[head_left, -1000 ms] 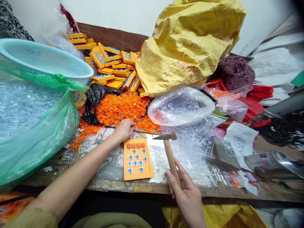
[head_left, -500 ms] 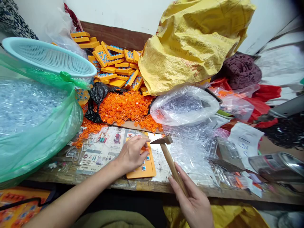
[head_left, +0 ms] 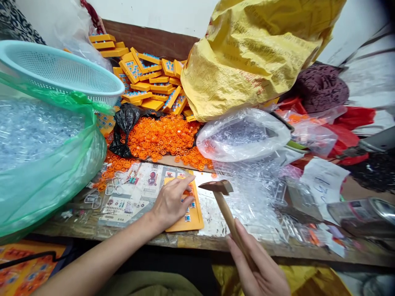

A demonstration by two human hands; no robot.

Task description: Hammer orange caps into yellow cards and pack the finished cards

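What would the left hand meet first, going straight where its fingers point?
Probably the dark, pointed metal head of the wood-handled hammer, just past the left hand in that line. Depth is unclear; the fingers might pass under or beside it.

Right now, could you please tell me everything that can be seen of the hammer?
The hammer has a straight, light brown handle that looks wooden, and a darker, brownish head that looks like metal. The head narrows to a point on the left and ends in a blunt block on the right. The handle slants from the head down to the right hand, whose fingers hide its lower end. The head appears to be above the table, right of the yellow board, not touching it.
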